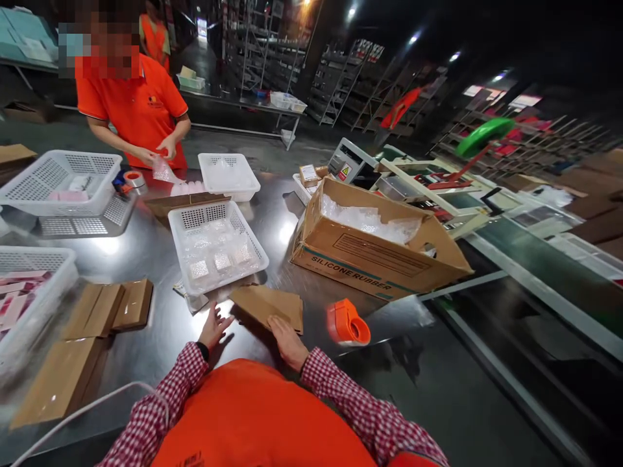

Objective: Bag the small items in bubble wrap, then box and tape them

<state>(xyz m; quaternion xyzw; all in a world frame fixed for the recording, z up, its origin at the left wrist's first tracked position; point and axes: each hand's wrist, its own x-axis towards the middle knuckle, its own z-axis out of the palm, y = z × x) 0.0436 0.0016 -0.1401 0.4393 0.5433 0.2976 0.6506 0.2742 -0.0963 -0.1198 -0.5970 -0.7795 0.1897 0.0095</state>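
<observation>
My right hand [288, 342] is on the near edge of a flattened cardboard box [270, 306], its fingers lying over the top and its thumb hidden. The cardboard is tilted, with a dark shadow under its left side. My left hand [214, 329] is open just left of the cardboard, fingers apart and holding nothing. Beyond my hands stands a white plastic basket [265, 258] with small bubble-wrapped boxes [222, 261] inside. An orange tape dispenser [348, 322] sits to the right of my right hand.
A large carton [360, 269] of bubble-wrap bags stands at the right, beside a conveyor machine [438, 188]. Brown boxes [63, 370] and a basket [68, 272] of pink-and-white boxes lie left. Across the metal table, a co-worker [131, 110] handles bubble wrap. A white cable [87, 412] crosses near my left sleeve.
</observation>
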